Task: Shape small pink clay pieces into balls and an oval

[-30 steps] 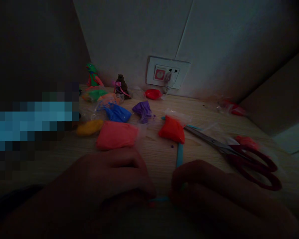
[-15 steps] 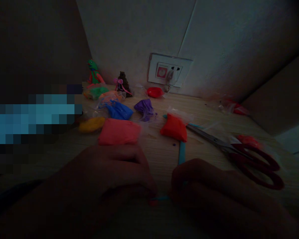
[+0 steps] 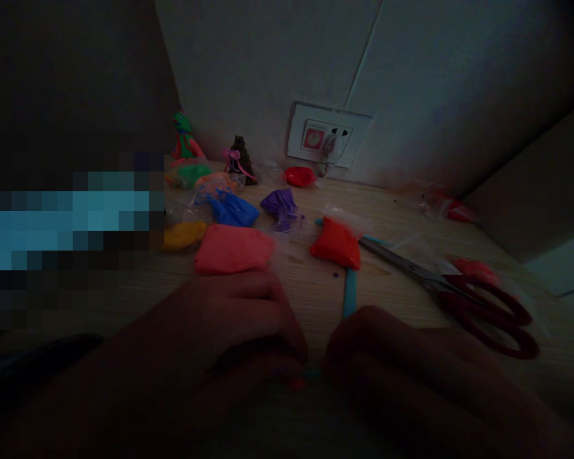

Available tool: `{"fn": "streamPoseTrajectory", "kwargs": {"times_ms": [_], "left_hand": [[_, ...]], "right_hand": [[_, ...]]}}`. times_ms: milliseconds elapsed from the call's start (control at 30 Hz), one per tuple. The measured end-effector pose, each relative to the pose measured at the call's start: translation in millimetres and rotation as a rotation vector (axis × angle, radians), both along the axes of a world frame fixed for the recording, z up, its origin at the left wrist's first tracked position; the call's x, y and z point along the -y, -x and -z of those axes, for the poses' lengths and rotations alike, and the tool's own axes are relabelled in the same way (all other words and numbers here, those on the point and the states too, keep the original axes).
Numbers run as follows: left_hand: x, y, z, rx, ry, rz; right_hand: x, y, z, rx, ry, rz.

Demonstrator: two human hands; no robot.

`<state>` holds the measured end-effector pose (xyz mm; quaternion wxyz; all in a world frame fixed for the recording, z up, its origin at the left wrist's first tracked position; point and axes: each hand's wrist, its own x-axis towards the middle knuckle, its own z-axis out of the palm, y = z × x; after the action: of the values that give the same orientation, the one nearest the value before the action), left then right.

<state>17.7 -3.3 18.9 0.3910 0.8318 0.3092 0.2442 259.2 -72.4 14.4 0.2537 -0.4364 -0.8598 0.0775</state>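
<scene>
In the dim foreground my left hand is closed, its thumb and fingertips pinching a small reddish piece of clay. My right hand is curled beside it, holding a thin teal clay tool. The tool's tip bridges the narrow gap between the hands and meets the clay; the rest of it is hidden in the right fingers. A pink clay packet lies just beyond my left hand. Past my right hand, a flat teal strip runs under an orange-red clay packet.
Scissors with dark red handles lie at right, near a coral clay lump. Yellow, blue and purple clay bags sit further back. Two figures, one green, one dark, stand by the wall under a socket.
My hands have drawn slightly closer together, and less of the teal tool shows between them. The view has shifted a little; the packets and scissors stay in place.
</scene>
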Motion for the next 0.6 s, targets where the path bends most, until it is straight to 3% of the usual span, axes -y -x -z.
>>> {"fn": "streamPoseTrajectory", "kwargs": {"times_ms": [200,300,433,600], "left_hand": [[0.0,1.0,4.4,0.04,-0.063,0.015],[-1.5,-0.6,4.9,0.076,-0.104,0.025],[-0.5,-2.0,4.6,0.045,-0.032,0.014],[1.3,-2.3,0.1,-0.012,0.014,-0.018]], "right_hand": [[-3.6,2.7,-9.1,-0.021,0.107,-0.099],[-9.9,0.3,-6.0,-0.024,0.074,-0.176],[-12.4,-3.6,-4.6,-0.051,0.08,-0.197],[-13.5,-2.8,-15.8,-0.003,0.098,-0.192]]}}
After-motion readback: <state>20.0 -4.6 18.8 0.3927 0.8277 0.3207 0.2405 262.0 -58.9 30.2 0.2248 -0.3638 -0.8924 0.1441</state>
